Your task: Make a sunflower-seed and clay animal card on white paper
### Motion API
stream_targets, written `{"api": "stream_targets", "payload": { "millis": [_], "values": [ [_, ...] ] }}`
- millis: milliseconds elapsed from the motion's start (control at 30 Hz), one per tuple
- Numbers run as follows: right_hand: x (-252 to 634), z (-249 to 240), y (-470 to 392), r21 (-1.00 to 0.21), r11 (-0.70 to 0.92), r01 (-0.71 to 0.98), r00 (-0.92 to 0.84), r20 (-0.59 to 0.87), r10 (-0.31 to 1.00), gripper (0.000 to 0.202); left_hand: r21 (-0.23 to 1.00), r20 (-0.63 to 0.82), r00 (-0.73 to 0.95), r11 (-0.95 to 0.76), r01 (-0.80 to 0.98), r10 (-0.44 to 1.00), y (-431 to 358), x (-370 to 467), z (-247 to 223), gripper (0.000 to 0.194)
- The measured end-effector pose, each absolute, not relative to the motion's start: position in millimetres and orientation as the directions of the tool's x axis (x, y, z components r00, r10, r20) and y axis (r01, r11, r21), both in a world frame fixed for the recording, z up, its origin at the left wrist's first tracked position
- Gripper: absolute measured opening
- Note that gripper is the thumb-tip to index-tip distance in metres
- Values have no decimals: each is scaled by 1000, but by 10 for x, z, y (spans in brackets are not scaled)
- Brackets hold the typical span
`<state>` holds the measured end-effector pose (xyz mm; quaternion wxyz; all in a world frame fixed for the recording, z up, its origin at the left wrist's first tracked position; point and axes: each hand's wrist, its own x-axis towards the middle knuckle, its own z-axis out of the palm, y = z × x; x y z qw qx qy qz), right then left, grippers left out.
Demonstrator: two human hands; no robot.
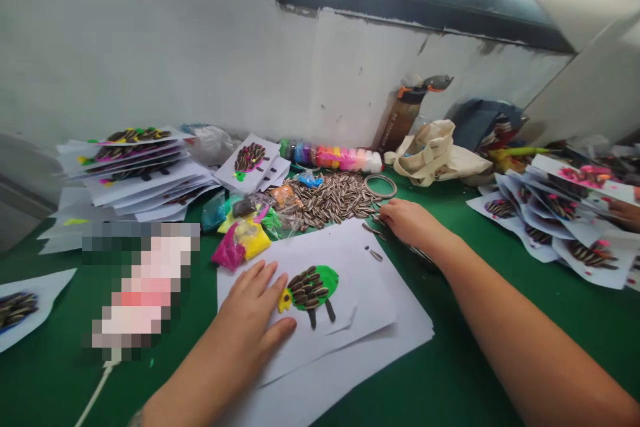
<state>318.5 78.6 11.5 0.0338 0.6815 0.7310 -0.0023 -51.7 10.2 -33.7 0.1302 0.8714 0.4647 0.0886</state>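
Observation:
My left hand (255,320) lies flat with its fingers spread on the white paper sheets (365,360), beside a clay figure (309,290). The figure has a green oval body partly covered with seeds, a yellow head and two dark legs. At the right edge of the seed pile (340,197), my right hand (407,219) has its fingers pressed together near a few loose seeds; what they hold, if anything, is too small to make out. Two loose seeds (375,254) rest on the paper's upper right part. Bags of colored clay (245,240) touch the paper's upper left.
Stacked pictures (150,177) stand at the left, more papers (555,213) at the right. Clay tubs (335,157), a bottle (400,120) and a cloth bag (435,153) line the wall. A pixelated object with a cable lies left. Another person's hand (625,213) shows at the right edge.

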Motion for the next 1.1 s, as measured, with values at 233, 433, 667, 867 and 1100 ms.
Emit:
{"api": "stream_targets", "payload": {
  "millis": [233, 433, 667, 867, 1100],
  "values": [
    [2706, 293, 124, -425, 90, 901, 7, 222, 975, 16, 322, -154, 537, -472, 821, 830, 91, -390, -31, 58],
    [2043, 138, -264, -812, 167, 559, -286, 1, 958, 19, 319, -161, 534, -469, 824, 830, 95, -343, 74, 57],
    [1952, 33, -210, -749, 116, 652, -196, -19, 980, 15, 302, -144, 544, -487, 820, 827, 92, -369, 27, 58],
    [1893, -10, -212, -719, 154, 678, -217, 5, 976, 17, 289, -145, 548, -495, 820, 824, 89, -372, 21, 58],
    [1818, -37, -215, -667, 123, 735, -189, -26, 982, 14, 298, -132, 539, -486, 822, 832, 104, -350, 10, 58]
  ]
}}
